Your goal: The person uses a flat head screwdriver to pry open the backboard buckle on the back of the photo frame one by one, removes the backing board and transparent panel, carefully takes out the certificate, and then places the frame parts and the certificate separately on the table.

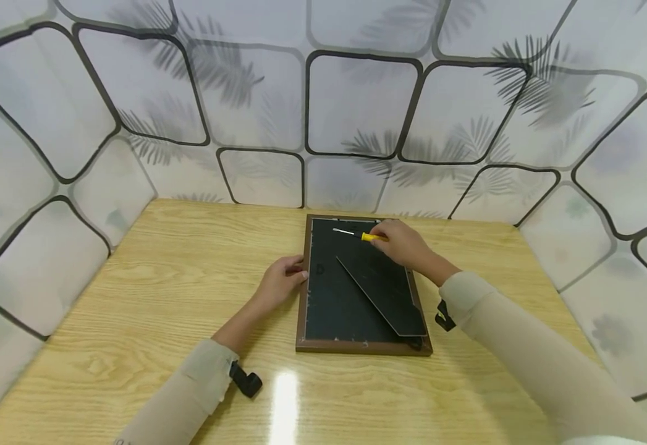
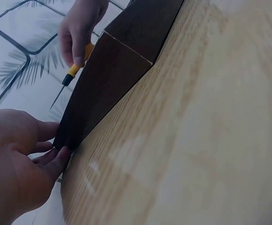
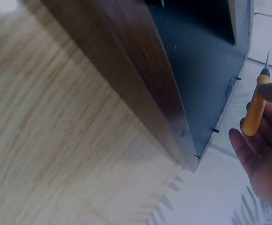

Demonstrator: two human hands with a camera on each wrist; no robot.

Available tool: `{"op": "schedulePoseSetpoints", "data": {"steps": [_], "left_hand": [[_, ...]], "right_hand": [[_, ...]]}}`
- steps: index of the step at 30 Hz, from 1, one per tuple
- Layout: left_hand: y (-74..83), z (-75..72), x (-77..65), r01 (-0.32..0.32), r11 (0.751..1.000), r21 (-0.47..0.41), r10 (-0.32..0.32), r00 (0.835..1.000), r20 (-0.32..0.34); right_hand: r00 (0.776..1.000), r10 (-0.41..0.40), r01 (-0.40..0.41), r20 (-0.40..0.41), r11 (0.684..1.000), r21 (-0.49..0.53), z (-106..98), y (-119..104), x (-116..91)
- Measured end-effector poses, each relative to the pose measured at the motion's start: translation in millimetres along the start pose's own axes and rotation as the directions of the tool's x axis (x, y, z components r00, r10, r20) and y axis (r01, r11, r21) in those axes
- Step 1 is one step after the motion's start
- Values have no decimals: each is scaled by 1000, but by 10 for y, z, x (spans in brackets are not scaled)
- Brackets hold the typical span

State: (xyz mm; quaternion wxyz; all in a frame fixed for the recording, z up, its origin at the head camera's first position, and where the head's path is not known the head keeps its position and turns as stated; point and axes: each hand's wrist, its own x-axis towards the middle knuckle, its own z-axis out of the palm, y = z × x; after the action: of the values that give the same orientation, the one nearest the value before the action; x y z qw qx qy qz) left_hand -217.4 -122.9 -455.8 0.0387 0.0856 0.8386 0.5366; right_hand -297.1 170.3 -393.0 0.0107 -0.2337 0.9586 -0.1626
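A brown picture frame [image 1: 351,347] lies face down on the table, its black backing board [image 1: 329,303] facing up. A black easel stand flap [image 1: 381,287] slants up from that board. My left hand [image 1: 279,284] holds the frame's left side, with thumb and fingertips at its edge in the left wrist view. Over the far right part of the frame, my right hand [image 1: 403,242] grips a small yellow-handled screwdriver [image 1: 369,237]. Its thin shaft points left above the board. In the right wrist view, small dark tabs [image 3: 215,130] stick out along the frame's inner edge.
The wood-grain table [image 1: 190,259] carries the frame near its middle. Patterned cloth [image 1: 262,179] rises behind the table and on both sides. Each wrist wears a black camera mount [image 1: 245,380].
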Motion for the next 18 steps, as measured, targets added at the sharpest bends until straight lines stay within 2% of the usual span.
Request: {"op": "schedulePoseSetpoints", "data": {"steps": [9, 18], "left_hand": [[-20, 19, 14, -1, 1000, -27, 1, 1000, -7], [-36, 19, 14, 8, 999, -32, -9, 1000, -9]], "right_hand": [[997, 62, -70, 55, 986, 155, 72, 92, 146], [998, 30, -43, 54, 969, 243, 198, 145, 255]]}}
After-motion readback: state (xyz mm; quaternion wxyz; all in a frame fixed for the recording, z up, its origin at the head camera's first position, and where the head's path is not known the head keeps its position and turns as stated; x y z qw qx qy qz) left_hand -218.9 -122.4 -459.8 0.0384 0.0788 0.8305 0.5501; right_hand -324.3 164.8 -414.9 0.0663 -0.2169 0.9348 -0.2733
